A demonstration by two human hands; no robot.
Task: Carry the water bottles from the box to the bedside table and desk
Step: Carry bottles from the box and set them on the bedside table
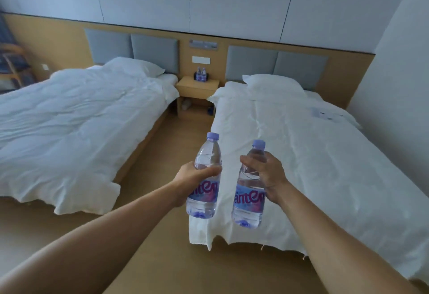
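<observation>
While both bare arms reach forward over the tan wood-look floor (pixel 162 259), each hand grips 1 clear plastic water bottle. The left hand (pixel 192 178) wraps the left bottle (pixel 205 177) around its middle, just above the label, fingers curled close together across the front and hiding part of the ribbed shoulder. The right hand (pixel 269 177) holds the right bottle (pixel 249 189) from its right side, thumb pressed across the front near the neck and the other fingers folded behind, where I cannot tell their spacing. Both bottles are slim cylinders tapering to pale lilac screw caps, tilted slightly with caps away from the camera, and carry glossy blue-and-pink labels with rounded pink lettering — their ridged bases look tinted violet. They hang apart from each other, above the foot corner of the right bed (pixel 325 166).

2 single beds lie side by side, each under a rumpled white duvet with a soft pillow and backed by grey padded headboard panels. Between the left bed (pixel 69 119) and the right one stands a boxy light-wood bedside table (pixel 197 87) with an open shelf below. On its top, against the wall, stand 2 more bottles (pixel 201 74) — small, close together, same lilac caps.
</observation>
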